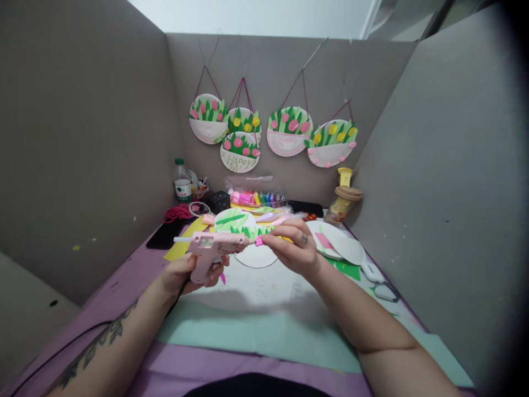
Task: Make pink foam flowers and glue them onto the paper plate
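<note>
My left hand is closed round the grip of a pale pink hot glue gun, its nozzle pointing right. A white glue stick juts from the back of the gun. Between the fingertips of my right hand is a small bright pink flower, right at the nozzle tip; whether they touch I cannot tell. Below and behind them lies a white paper plate with green paper leaves along its far side, partly hidden by the gun and my hand.
Several decorated plates hang on the back wall. At the back stand a bottle, a bag of coloured clay and a lidded cup. White plates and scissors lie at right. The gun's black cord runs left.
</note>
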`<state>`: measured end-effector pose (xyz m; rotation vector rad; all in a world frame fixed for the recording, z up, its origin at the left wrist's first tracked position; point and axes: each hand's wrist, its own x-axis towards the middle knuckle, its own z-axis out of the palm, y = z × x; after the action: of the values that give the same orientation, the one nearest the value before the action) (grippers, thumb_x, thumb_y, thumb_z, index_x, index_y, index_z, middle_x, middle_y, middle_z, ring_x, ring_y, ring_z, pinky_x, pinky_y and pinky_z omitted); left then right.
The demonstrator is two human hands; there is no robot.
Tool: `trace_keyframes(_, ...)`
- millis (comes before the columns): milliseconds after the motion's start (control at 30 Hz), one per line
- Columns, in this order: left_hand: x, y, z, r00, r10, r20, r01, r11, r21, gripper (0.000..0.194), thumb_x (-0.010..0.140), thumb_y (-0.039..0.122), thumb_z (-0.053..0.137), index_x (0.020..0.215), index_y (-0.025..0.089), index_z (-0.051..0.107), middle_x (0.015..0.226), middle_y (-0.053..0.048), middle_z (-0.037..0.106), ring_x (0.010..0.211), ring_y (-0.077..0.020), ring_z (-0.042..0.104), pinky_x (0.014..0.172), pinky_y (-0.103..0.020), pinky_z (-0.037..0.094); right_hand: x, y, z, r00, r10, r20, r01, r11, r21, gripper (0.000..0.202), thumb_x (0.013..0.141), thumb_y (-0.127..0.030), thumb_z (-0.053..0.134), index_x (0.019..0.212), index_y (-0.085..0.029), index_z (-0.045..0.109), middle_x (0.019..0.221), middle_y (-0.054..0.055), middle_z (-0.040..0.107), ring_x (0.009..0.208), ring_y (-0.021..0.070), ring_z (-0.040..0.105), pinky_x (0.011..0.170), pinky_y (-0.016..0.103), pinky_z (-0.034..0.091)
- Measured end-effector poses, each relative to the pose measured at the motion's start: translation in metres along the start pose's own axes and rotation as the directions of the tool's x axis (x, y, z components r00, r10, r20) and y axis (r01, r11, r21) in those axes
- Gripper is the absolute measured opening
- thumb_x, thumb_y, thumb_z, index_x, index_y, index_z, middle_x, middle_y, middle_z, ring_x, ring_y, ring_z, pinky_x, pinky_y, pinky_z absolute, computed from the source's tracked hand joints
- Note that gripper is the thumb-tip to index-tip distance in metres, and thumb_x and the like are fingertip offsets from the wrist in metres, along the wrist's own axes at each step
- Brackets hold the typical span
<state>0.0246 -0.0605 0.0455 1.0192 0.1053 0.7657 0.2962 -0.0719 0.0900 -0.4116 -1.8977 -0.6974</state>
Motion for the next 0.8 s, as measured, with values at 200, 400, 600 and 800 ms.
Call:
trace_keyframes(200,-0.002,-0.001,-0.003,1.0,-0.011,-0.017,0.011,1.0,0.0,0.056,0.071,0.042,0.074,0.12,0.017,0.063,0.101,-0.013,0.065,0.064,-0.0115,0.052,0.052,-0.022,0.041,0.001,0.0,0.0,1.0,0.031,-0.001,-0.031,0.999,-0.011,0.031,0.081,-0.008,0.067,0.106,-0.026,0.064,0.085,0.002,0.062,0.085,0.0153,0.055,0.077,0.029,0.052)
trace_keyframes(400,-0.003,-0.001,-0.004,0.997,-0.035,-0.073,0.036,0.999,0.016,0.055,0.069,0.044,0.075,0.115,0.017,0.065,0.101,-0.013,0.065,0.065,-0.013,0.052,0.053,-0.023,0.041,0.0,0.0,0.002,0.998,0.062,-0.021,-0.062,0.998,-0.008,0.031,0.081,-0.009,0.068,0.105,-0.028,0.065,0.084,0.001,0.062,0.084,0.0158,0.056,0.076,0.031,0.052)
trace_keyframes(600,-0.003,0.0,-0.004,0.996,-0.063,-0.069,0.069,0.994,0.08,0.053,0.069,0.047,0.075,0.11,0.014,0.068,0.099,-0.014,0.066,0.062,-0.0126,0.051,0.053,-0.024,0.038,0.001,-0.003,0.002,0.988,0.137,-0.073,-0.137,0.991,0.006,0.029,0.081,-0.011,0.069,0.104,-0.028,0.066,0.083,0.001,0.062,0.083,0.0154,0.057,0.076,0.031,0.052)
trace_keyframes(800,-0.001,0.008,-0.015,0.985,-0.01,-0.173,0.036,0.989,0.145,0.047,0.068,0.038,0.077,0.104,0.01,0.067,0.096,-0.016,0.066,0.065,-0.0149,0.055,0.053,-0.024,0.041,-0.003,0.006,0.008,0.912,0.408,-0.05,-0.4,0.908,0.124,0.01,0.084,-0.018,0.067,0.09,-0.024,0.071,0.082,0.003,0.063,0.081,0.0161,0.06,0.076,0.034,0.05)
